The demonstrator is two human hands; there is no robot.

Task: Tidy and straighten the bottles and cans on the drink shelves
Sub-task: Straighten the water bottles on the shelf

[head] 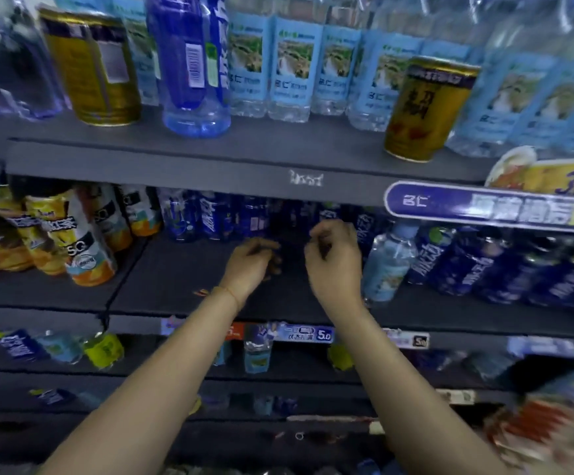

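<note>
Both of my hands hover over a bare stretch of the middle shelf (176,279). My left hand (251,265) and my right hand (333,255) have loosely curled fingers, and nothing shows in either. Dark blue bottles (217,217) stand in a row at the back of this shelf, just beyond my fingers. A light blue bottle (388,265) stands right beside my right hand. More dark blue bottles (484,269) lean in rows further right. On the top shelf two gold cans (97,66) (426,111) and a large blue bottle (193,63) stand among water bottles (289,66).
Orange and yellow drink bottles (56,241) crowd the left of the middle shelf. A blue promotional sign (484,207) juts from the top shelf's edge at right. Price tags (313,334) line the shelf front. Lower shelves hold scattered bottles (258,351).
</note>
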